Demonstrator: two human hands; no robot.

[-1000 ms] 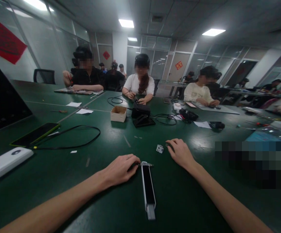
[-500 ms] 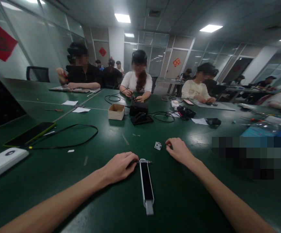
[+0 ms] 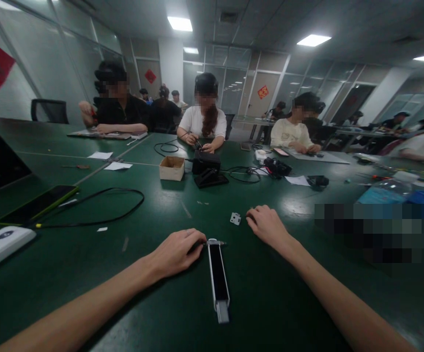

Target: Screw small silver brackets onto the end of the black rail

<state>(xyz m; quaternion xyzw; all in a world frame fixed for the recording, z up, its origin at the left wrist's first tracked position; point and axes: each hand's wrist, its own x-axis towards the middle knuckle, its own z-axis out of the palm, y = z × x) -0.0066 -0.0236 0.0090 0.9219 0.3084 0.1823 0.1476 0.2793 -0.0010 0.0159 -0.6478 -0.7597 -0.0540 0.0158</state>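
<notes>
A slim white device with a black face [image 3: 218, 274] lies lengthwise on the green table, a grey metal block sticking out of its near end. Across its far end lies a thin metal rod [image 3: 219, 242]. My left hand [image 3: 179, 252] rests on the table with curled fingers, its fingertips closed at the rod's left end; the grip itself is partly hidden. My right hand [image 3: 268, 225] also rests there, fingers bent and drawn together. Whether something small is in its fingertips is too unclear to tell. Just left of it, apart from the fingers, sits a small metal bracket with holes [image 3: 235, 218].
A small open box [image 3: 172, 168] and a black stand [image 3: 211, 179] are ahead. To the left are a phone [image 3: 38, 204], a black cable [image 3: 138, 208] and a white case [image 3: 5, 248]. A clear bottle [image 3: 388, 188] lies at right. Several people sit across the table.
The whole view has shifted slightly, so everything appears a little further left. Both hands, the device and the bracket keep their places relative to one another.
</notes>
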